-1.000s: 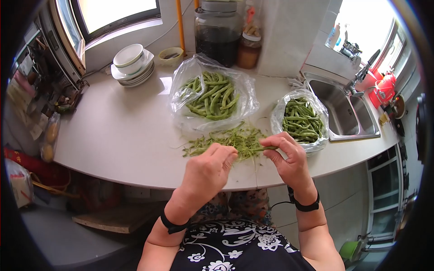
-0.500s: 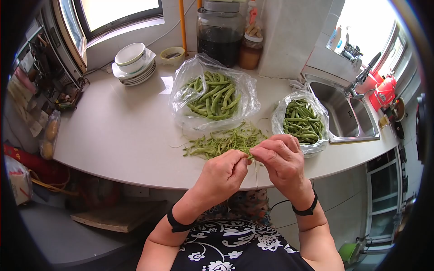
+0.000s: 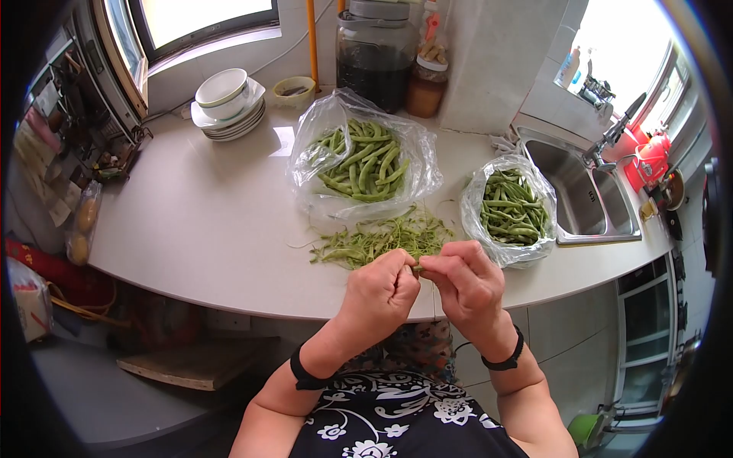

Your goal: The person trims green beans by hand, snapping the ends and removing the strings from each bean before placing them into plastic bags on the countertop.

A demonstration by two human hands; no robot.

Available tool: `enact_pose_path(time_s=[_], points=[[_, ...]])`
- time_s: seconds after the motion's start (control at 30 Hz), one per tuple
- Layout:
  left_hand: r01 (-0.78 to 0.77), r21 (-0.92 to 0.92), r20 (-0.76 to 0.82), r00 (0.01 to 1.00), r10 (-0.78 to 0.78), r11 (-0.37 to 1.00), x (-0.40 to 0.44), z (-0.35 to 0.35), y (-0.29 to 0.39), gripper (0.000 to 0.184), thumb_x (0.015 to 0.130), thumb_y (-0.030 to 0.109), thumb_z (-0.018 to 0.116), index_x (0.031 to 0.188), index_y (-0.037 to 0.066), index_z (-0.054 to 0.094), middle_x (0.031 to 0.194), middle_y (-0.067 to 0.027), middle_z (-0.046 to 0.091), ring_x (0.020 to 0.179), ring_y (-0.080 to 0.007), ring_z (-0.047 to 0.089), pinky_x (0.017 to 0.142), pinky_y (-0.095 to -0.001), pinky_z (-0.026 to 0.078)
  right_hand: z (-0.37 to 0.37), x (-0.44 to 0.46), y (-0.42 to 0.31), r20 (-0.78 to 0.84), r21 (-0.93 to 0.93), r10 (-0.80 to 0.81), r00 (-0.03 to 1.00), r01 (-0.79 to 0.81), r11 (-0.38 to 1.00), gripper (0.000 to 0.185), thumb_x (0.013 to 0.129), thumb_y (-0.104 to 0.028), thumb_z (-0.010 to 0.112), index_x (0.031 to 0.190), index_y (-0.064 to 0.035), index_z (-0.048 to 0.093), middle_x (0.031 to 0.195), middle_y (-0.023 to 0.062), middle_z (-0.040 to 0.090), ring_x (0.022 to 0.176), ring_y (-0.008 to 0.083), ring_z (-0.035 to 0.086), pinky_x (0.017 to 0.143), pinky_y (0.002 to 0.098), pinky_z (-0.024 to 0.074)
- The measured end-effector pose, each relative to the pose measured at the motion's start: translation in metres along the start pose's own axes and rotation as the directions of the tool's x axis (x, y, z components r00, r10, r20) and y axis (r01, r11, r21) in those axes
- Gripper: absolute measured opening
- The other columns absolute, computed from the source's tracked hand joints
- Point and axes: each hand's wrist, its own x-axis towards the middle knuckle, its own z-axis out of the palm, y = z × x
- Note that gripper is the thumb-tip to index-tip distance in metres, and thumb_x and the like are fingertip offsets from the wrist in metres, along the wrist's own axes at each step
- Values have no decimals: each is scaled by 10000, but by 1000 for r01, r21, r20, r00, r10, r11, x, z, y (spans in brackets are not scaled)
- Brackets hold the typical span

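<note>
My left hand (image 3: 379,290) is closed around a green bean (image 3: 417,269), only a short end of which shows. The fingertips of my right hand (image 3: 469,286) pinch that same end, so both hands meet over the counter's front edge. Just beyond them lies a loose pile of bean strings and trimmed ends (image 3: 374,240). Behind the pile, a large open clear plastic bag (image 3: 416,145) holds many whole green beans (image 3: 366,164). To the right, a smaller clear bag (image 3: 473,202) is filled with more beans (image 3: 511,210).
A stack of white plates and bowls (image 3: 225,103) stands at the back left beside a small yellowish bowl (image 3: 293,93). A big dark-filled jar (image 3: 374,65) and a brown jar (image 3: 426,90) stand by the wall. The steel sink (image 3: 569,187) is at the right.
My right hand has moved slightly left and down, closer to my left hand. My left hand has barely shifted, still holding the bean.
</note>
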Motion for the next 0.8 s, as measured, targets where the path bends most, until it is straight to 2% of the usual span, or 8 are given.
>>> enact_pose_path(time_s=[0.1,0.17,0.2,0.27,0.3,0.37,0.57,0.8], points=[[145,-197,70,988,-134,969,0,-5,9,167,994,52,481,891,21,610,717,25,519,629,-61,427,554,-253,366,6,-5,1,-14,174,170,985,-165,971,181,812,3,786,975,-51,728,928,72,625,783,213,664,686,318,548],[220,-275,137,973,-188,936,1,-7,11,193,1007,67,466,877,33,604,713,60,484,638,-30,382,549,-232,329,12,-15,6,217,571,438,873,-477,668,139,899,-30,752,1024,-28,691,967,61,666,827,151,676,734,299,569],[226,-294,141,971,-192,929,1,-6,10,200,1012,80,463,877,42,605,705,70,470,628,-22,366,542,-227,310,14,-17,7,213,569,439,873,-476,671,139,899,-30,752,1024,-28,691,967,61,666,827,151,676,734,299,569],[232,-315,151,970,-192,920,1,-5,10,207,1017,93,459,877,51,605,696,81,456,617,-14,350,536,-221,291,16,-21,7,369,811,513,775,-539,230,137,984,-73,679,1097,-6,641,1023,54,686,889,115,677,803,292,585],[254,-326,170,963,-208,911,0,-6,10,213,1023,99,454,882,51,607,682,85,448,606,-10,355,531,-215,293,16,-21,9,365,810,518,774,-538,233,137,984,-73,679,1097,-6,641,1023,54,686,889,115,677,803,292,585],[280,-336,200,954,-223,899,-1,-9,12,219,1029,106,449,888,51,608,668,88,440,595,-7,361,526,-209,294,14,-22,11,388,870,525,757,-489,62,153,1034,-107,611,1145,-2,603,1071,79,691,932,152,701,867,308,589],[344,-367,229,934,-275,864,-2,-15,16,201,1028,97,476,892,34,610,645,80,417,586,-16,349,514,-235,304,11,-20,11,391,909,546,741,-406,-100,142,1058,-130,562,1146,-22,591,1078,94,687,957,191,717,886,338,597],[337,-354,206,938,-278,872,-4,-19,4,202,1031,105,493,901,28,627,649,81,406,593,-16,350,515,-235,311,2,-19,22,330,940,618,713,-311,-144,130,1060,-131,556,1153,-48,593,1079,95,687,948,192,726,865,339,609]])
